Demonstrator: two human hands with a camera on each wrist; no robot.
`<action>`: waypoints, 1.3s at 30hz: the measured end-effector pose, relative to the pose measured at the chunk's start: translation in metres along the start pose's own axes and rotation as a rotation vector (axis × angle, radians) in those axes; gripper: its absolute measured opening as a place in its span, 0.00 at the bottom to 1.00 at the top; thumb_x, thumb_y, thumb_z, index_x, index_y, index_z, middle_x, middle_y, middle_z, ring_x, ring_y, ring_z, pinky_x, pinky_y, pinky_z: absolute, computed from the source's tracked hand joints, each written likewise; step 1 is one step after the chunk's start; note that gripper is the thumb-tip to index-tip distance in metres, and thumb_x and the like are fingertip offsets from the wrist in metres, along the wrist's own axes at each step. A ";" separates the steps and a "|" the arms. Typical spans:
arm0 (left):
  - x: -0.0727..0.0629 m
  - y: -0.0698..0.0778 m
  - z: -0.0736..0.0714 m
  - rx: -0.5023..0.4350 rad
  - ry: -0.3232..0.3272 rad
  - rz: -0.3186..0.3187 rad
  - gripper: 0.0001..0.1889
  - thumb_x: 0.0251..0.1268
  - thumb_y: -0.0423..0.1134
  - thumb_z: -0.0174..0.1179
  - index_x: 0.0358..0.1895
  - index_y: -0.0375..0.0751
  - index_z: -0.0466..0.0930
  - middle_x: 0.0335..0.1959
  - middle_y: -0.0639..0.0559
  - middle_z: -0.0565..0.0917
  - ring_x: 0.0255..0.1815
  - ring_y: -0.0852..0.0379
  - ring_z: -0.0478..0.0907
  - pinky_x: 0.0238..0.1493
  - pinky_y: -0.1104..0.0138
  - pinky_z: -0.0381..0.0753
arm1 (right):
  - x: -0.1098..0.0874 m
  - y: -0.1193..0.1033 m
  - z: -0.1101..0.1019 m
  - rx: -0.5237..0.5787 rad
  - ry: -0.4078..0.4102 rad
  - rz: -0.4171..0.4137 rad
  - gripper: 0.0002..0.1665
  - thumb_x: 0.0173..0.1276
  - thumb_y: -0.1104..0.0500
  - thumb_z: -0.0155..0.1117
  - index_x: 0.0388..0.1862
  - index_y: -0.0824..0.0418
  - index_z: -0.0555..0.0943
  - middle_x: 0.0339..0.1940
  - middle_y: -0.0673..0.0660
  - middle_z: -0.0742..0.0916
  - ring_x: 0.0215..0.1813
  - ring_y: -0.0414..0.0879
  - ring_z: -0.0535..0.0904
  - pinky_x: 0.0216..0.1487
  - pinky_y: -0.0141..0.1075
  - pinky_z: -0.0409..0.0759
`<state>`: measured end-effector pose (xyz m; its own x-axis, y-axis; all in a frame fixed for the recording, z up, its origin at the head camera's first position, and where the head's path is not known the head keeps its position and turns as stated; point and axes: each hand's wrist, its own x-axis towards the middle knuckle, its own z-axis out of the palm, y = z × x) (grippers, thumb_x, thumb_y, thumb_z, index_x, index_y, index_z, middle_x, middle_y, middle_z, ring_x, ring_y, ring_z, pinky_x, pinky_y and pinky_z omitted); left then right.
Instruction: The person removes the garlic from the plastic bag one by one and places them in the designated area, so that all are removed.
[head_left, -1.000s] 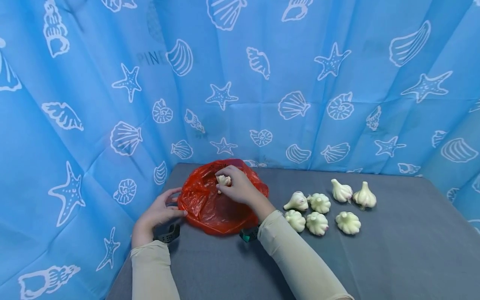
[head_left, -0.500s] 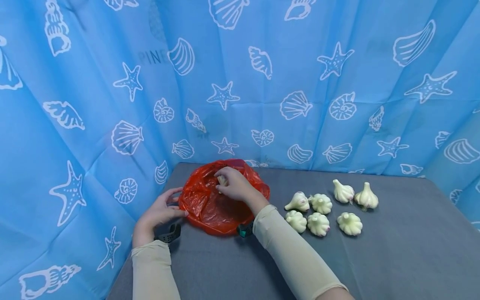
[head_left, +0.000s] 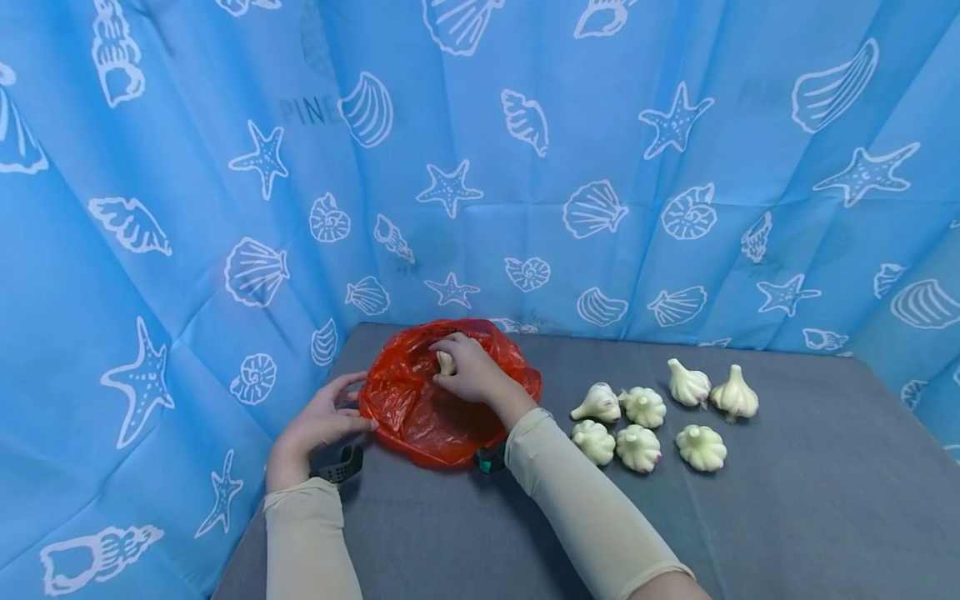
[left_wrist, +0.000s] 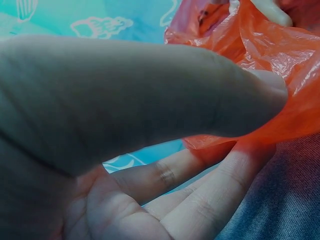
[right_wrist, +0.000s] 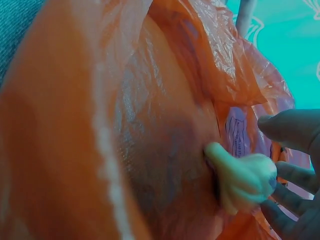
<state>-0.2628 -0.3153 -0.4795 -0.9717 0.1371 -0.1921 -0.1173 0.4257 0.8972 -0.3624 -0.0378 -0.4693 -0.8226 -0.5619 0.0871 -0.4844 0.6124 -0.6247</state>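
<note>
In the head view, a red plastic bag [head_left: 442, 442] lies spread with its mouth up on the grey table. My right hand [head_left: 476, 371] reaches inside it, beside a garlic bulb [head_left: 446, 362]. In the right wrist view, that garlic bulb [right_wrist: 247, 180] rests on the bag's lining [right_wrist: 165, 185] with its stem pointing away from the hand. The thumb [right_wrist: 292, 127] stands apart from the bulb, and the other fingertips are right at its root end. My left hand [head_left: 318, 425] touches the bag's left side with spread, fairly straight fingers; in the left wrist view the thumb [left_wrist: 240, 105] overlaps the red plastic.
Several garlic bulbs [head_left: 637, 448] lie loose on the grey table [head_left: 810, 500] to the right of the bag. A blue curtain [head_left: 480, 242] with white shell prints rises behind and along the left side. Dark wrist straps [head_left: 341, 467] show at both wrists.
The garlic bulb in the bag has turned, and less of it shows past my right hand. The right forearm has shifted slightly left. My left hand stays at the bag's side.
</note>
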 end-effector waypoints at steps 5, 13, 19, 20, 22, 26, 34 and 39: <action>0.000 0.001 0.001 0.006 0.003 0.000 0.48 0.65 0.36 0.73 0.85 0.40 0.54 0.73 0.29 0.73 0.65 0.37 0.83 0.66 0.44 0.84 | 0.000 0.001 0.001 -0.021 0.009 -0.003 0.31 0.71 0.58 0.73 0.72 0.59 0.80 0.69 0.60 0.79 0.67 0.55 0.74 0.67 0.49 0.83; 0.000 0.000 0.000 0.018 0.007 -0.007 0.48 0.64 0.36 0.73 0.85 0.40 0.55 0.73 0.29 0.73 0.64 0.38 0.83 0.66 0.46 0.85 | -0.003 0.000 0.001 -0.004 -0.037 -0.004 0.28 0.70 0.58 0.75 0.68 0.60 0.83 0.59 0.58 0.80 0.57 0.50 0.77 0.60 0.44 0.85; 0.000 0.001 0.001 0.021 0.001 -0.008 0.48 0.65 0.36 0.73 0.85 0.40 0.54 0.73 0.28 0.72 0.66 0.36 0.82 0.66 0.45 0.84 | -0.004 0.000 0.002 0.001 -0.051 0.019 0.29 0.71 0.56 0.75 0.70 0.59 0.81 0.59 0.57 0.80 0.56 0.48 0.78 0.61 0.44 0.85; 0.000 0.001 0.001 0.019 0.003 -0.010 0.48 0.65 0.36 0.73 0.85 0.40 0.55 0.73 0.28 0.72 0.65 0.36 0.83 0.66 0.45 0.84 | -0.004 0.000 0.002 0.001 -0.052 0.023 0.30 0.71 0.56 0.75 0.70 0.59 0.81 0.59 0.57 0.80 0.56 0.48 0.78 0.61 0.44 0.85; 0.000 0.002 0.001 0.019 0.004 -0.009 0.48 0.64 0.36 0.73 0.85 0.40 0.55 0.73 0.28 0.73 0.64 0.37 0.83 0.66 0.46 0.85 | -0.005 0.000 0.002 -0.006 -0.050 0.024 0.30 0.71 0.55 0.76 0.70 0.59 0.81 0.59 0.57 0.80 0.56 0.48 0.78 0.61 0.44 0.85; 0.001 0.001 0.001 0.016 0.005 -0.015 0.49 0.64 0.36 0.73 0.85 0.41 0.55 0.73 0.29 0.73 0.64 0.38 0.84 0.65 0.46 0.85 | -0.007 0.000 0.001 -0.020 -0.048 0.022 0.30 0.70 0.56 0.77 0.69 0.59 0.82 0.58 0.57 0.80 0.57 0.48 0.78 0.61 0.44 0.86; 0.001 0.001 0.002 0.032 0.010 -0.029 0.49 0.65 0.38 0.74 0.85 0.42 0.54 0.74 0.29 0.72 0.67 0.35 0.81 0.66 0.43 0.84 | -0.013 -0.004 -0.006 -0.016 -0.026 0.031 0.28 0.70 0.55 0.76 0.68 0.57 0.82 0.56 0.55 0.80 0.54 0.47 0.78 0.59 0.43 0.86; 0.000 0.003 0.001 0.050 0.014 -0.034 0.49 0.65 0.39 0.74 0.85 0.42 0.54 0.74 0.28 0.71 0.67 0.34 0.81 0.66 0.42 0.83 | -0.017 -0.008 -0.012 -0.020 0.002 0.017 0.30 0.69 0.55 0.77 0.69 0.57 0.82 0.54 0.54 0.79 0.53 0.47 0.78 0.56 0.40 0.87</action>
<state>-0.2626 -0.3135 -0.4772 -0.9701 0.1096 -0.2166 -0.1405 0.4741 0.8692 -0.3481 -0.0257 -0.4564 -0.8312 -0.5503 0.0787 -0.4767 0.6328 -0.6101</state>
